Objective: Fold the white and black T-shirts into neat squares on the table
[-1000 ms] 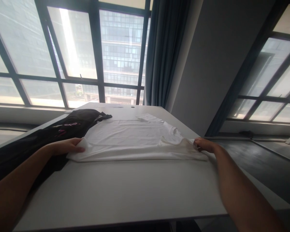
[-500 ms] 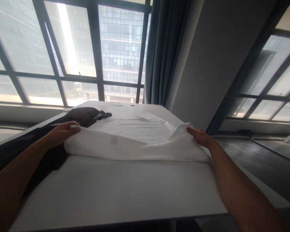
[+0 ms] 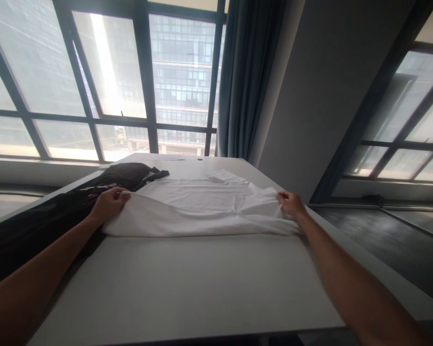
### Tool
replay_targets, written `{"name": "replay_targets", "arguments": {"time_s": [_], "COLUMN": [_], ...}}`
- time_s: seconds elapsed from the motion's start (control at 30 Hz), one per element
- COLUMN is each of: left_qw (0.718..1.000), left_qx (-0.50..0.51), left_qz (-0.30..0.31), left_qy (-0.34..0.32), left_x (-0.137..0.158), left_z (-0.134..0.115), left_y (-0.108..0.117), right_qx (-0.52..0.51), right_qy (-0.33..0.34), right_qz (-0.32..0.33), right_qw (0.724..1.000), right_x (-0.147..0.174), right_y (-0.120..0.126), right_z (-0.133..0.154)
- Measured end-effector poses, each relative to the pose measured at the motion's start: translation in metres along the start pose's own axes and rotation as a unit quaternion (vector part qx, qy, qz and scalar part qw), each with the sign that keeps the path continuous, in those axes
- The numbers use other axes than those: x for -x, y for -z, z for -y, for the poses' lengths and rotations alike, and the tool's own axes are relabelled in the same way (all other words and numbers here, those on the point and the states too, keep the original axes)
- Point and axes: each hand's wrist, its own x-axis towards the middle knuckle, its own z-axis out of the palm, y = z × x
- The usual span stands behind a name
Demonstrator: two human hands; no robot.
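A white garment, which looks like a T-shirt (image 3: 187, 194), lies spread on the white table (image 3: 202, 288), its near edge folded up and over. My left hand (image 3: 110, 204) pinches that edge at the left corner, beside the black clothing. My right hand (image 3: 291, 203) grips the same edge at the right corner. Between the two hands the cloth sags and wrinkles, more so toward the right. What lies under the folded part is hidden.
Dark clothing (image 3: 57, 211) with some pink marks lies along the table's left side. A round hole (image 3: 199, 159) and thin papers (image 3: 166, 158) are at the far end. Beyond stand windows, a blue-grey curtain (image 3: 243, 86) and a grey pillar (image 3: 310, 96).
Both hands have drawn slightly closer together, the left moving right. The lifted edge of the white T-shirt has dropped and lies flatter, with new creases near the right hand.
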Motion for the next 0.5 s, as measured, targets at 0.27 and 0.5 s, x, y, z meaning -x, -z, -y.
{"name": "replay_targets", "arguments": {"time_s": [0.27, 0.5], "left_qw": [0.997, 0.979], "left_qx": [-0.052, -0.039], "left_qz": [0.039, 0.189], "left_qy": [0.032, 0.069], "left_x": [-0.006, -0.001], "left_z": [0.010, 0.015], "left_y": [-0.015, 0.020], "right_qx": [0.069, 0.027], "right_qy": [-0.074, -0.165], "right_qz": [0.036, 0.248], "right_qw": [0.994, 0.954], "right_x": [0.003, 0.018], "right_y": [-0.008, 0.041], "right_z": [0.016, 0.006]}}
